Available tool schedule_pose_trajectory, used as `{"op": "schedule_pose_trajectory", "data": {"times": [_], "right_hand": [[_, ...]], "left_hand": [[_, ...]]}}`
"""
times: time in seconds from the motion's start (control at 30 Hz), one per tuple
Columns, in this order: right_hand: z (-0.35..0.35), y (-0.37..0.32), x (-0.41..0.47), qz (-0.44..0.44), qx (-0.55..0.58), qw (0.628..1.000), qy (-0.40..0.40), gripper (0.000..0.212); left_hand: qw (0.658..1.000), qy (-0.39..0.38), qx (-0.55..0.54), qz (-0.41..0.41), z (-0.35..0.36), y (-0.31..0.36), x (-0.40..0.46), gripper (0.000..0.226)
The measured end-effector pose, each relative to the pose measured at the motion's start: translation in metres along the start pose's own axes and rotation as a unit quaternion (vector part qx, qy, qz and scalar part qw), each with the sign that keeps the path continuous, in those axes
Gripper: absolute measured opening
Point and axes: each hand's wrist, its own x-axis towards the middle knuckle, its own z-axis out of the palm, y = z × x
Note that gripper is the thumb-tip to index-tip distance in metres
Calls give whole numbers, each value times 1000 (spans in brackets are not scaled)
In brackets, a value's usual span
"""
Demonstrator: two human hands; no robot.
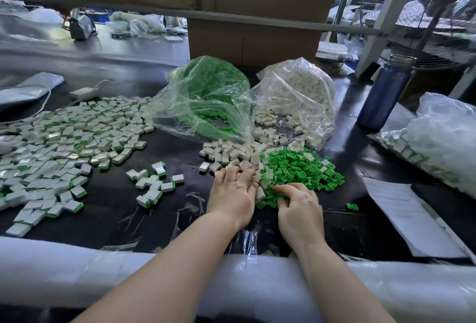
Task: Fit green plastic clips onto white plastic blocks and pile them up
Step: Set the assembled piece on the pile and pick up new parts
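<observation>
Dark and wide, the bench (108, 201) carries the whole job, laid out, I judge, so raw stock sits within easy reach and finished pieces go off to the left. My left hand (233, 194) rests on the near edge of the loose white blocks (226, 152), fingers (247, 174) spread and bent down among them; whether they have hold of one I cannot tell. My right hand (300, 210) lies on the green clips (304, 168), its fingers curled into the heap, seemingly pinching clips, though the grip is hidden. The two heaps touch, which I take as handy for mating parts. Finished blocks form a big pile (64, 137) at left, with a small cluster (152, 183) nearer. Behind stand a bag of clips (206, 96) and a bag of blocks (298, 96), mouths spilling forward. A blue bottle (383, 91), paper (404, 214) and another bag (438, 142) crowd the right; nothing blocks the hands.
</observation>
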Motion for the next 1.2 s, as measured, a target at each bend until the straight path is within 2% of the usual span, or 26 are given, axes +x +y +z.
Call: {"op": "schedule_pose_trajectory", "data": {"times": [0.27,0.43,0.57,0.73,0.83,0.97,1.07,1.13,1.2], "right_hand": [[-1,0,-1,1,6,1000,0,31],[0,0,-1,0,11,1000,2,30],[0,0,-1,-2,17,1000,2,29],[0,1,-1,0,23,1000,1,27],[0,0,-1,0,21,1000,-1,27],[-1,0,0,1,22,1000,0,27],[-1,0,0,1,23,1000,-2,28],[-1,0,-1,2,22,1000,-4,28],[-1,0,-1,1,22,1000,-4,29]], "left_hand": [[1000,-16,-26,-1,3,2,-19,44],[991,29,-131,-8,0,-1,-26,45],[995,74,-44,-43,-9,-9,-21,53],[992,-20,65,-107,-21,-29,-4,63],[980,-34,132,-146,-26,-38,-2,68],[964,-5,202,-172,-30,-41,-3,73],[956,26,231,-180,-35,-41,-5,69],[958,62,228,-161,-37,-42,-8,61],[972,101,185,-107,-39,-41,-11,48]]}}
